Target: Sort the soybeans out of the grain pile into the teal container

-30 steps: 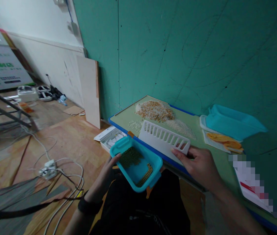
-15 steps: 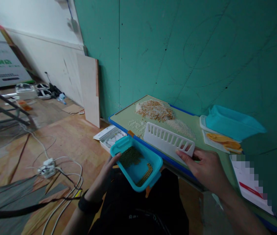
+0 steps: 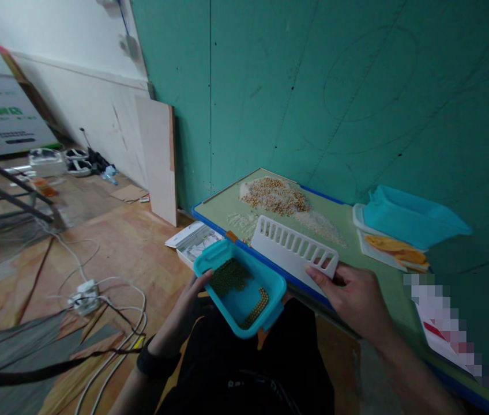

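Observation:
My left hand point(image 3: 192, 297) grips the left rim of a blue plastic container point(image 3: 277, 282), its thumb over the edge and its other fingers hidden beneath. Inside lie small green beans point(image 3: 229, 275) on one side and a curved strip of yellow beans point(image 3: 258, 308) on the other. A white slotted plastic piece point(image 3: 285, 253) is pinched at its right end by my right hand point(image 3: 352, 291). It stands tilted along the near edge of the table point(image 3: 218, 204). Behind it, a pile of yellow beans mixed with white grains point(image 3: 274, 195) spreads over the tabletop, with looser white grains beside it.
At the table's right sit a larger blue bin point(image 3: 415, 216) and an orange cloth point(image 3: 395, 251) on a white tray. A green wall point(image 3: 335, 86) rises behind the table. Below its left side is an open white box point(image 3: 196, 242). Cables and a power strip point(image 3: 84, 297) lie on the floor.
My right hand has shifted the white slotted piece slightly left and down, toward the table's near edge. The container in my left hand has barely moved.

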The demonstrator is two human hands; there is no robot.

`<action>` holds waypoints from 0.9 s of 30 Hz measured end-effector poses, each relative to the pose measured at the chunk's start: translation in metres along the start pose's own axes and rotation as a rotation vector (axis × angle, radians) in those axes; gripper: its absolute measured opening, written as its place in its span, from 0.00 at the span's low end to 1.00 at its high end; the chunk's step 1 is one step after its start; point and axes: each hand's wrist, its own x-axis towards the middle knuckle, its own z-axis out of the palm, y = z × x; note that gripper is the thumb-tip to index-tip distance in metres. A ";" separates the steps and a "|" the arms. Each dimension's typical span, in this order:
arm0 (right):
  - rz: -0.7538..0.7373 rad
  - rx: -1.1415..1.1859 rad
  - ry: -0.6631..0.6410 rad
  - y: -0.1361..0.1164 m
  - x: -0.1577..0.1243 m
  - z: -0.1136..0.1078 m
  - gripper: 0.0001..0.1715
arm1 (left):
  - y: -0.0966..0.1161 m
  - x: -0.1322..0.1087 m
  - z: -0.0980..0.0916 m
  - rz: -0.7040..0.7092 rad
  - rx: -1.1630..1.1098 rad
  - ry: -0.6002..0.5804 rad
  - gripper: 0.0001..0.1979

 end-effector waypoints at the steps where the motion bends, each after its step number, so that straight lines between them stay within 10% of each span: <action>1: -0.001 0.007 -0.003 -0.001 0.000 -0.001 0.15 | -0.001 0.000 -0.001 -0.001 -0.002 -0.006 0.44; 27: -0.004 0.071 -0.012 -0.010 0.029 0.027 0.17 | 0.008 0.004 -0.012 0.003 -0.031 0.083 0.42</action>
